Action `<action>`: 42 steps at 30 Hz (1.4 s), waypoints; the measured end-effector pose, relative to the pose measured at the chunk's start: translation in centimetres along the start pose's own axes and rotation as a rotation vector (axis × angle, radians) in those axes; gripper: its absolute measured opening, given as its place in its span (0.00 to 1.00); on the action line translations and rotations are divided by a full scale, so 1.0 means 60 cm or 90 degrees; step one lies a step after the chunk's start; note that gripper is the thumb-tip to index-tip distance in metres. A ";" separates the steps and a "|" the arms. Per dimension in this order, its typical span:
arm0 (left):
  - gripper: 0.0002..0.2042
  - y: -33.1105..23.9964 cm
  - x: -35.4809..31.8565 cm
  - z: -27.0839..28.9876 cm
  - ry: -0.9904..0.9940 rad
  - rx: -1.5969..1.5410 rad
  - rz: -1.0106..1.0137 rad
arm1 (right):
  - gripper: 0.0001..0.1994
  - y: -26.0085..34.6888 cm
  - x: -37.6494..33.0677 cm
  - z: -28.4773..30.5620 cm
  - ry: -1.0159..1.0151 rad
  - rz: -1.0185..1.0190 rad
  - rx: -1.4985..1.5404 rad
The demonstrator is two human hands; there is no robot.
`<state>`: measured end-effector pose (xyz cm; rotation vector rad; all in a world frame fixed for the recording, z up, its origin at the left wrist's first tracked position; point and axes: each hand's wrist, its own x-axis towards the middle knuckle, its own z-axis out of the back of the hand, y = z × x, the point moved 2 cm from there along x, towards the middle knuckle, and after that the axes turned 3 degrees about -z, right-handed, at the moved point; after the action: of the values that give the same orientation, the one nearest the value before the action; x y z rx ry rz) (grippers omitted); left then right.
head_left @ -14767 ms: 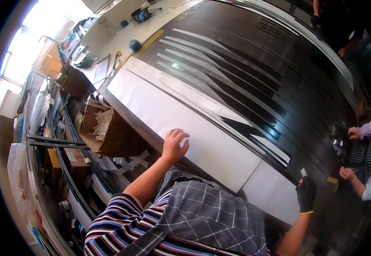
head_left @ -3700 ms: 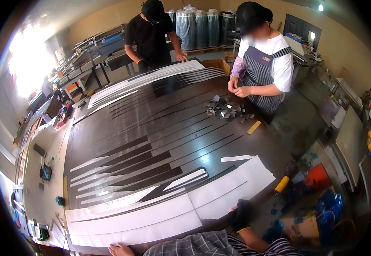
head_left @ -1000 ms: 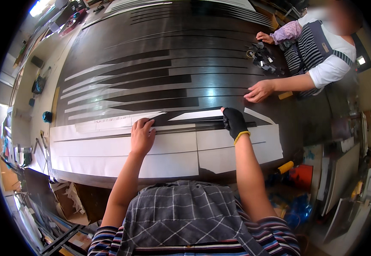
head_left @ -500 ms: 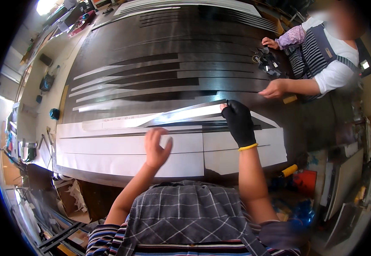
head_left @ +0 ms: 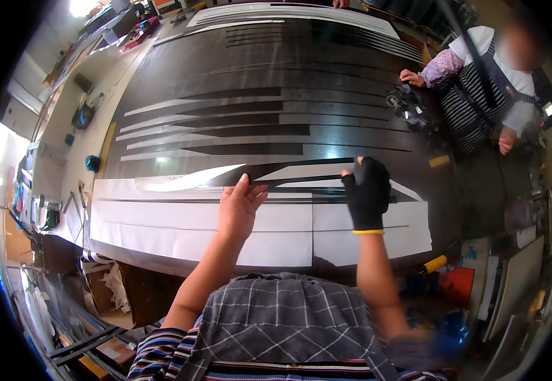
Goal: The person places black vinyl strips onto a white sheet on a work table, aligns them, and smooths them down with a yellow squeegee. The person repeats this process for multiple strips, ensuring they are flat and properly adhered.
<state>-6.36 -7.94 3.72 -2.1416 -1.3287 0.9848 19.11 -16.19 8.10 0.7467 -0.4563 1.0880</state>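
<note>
A long thin strip [head_left: 289, 173], black with a pale glossy end, is raised just over the big black table [head_left: 257, 70]. My left hand [head_left: 239, 208], bare, pinches the strip's near edge with its fingertips. My right hand [head_left: 366, 193], in a black glove with a yellow cuff, grips the strip's right end with the thumb on top. Under both hands lie wide white sheets [head_left: 161, 222] along the table's near edge. Several more black and white strips [head_left: 225, 117] lie in rows further out.
A co-worker in a striped apron [head_left: 479, 95] stands at the table's right side, one hand [head_left: 410, 77] by a heap of small metal parts [head_left: 409, 108]. A yellow-handled tool [head_left: 435, 263] lies at the near right corner. A box of scraps [head_left: 107, 286] sits below the table's left.
My left hand has come down from a spread, lifted pose onto the strip's near edge. My gloved right hand has stayed on the strip's right end, and the strip hangs a little higher.
</note>
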 end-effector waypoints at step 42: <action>0.15 -0.013 -0.031 -0.020 0.005 0.179 -0.170 | 0.14 -0.370 -0.087 -0.043 0.089 -0.322 -0.216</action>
<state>-6.44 -9.24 5.69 -1.7078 -1.3414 0.9865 37.15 -23.37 -4.12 0.4458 -0.2974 0.5629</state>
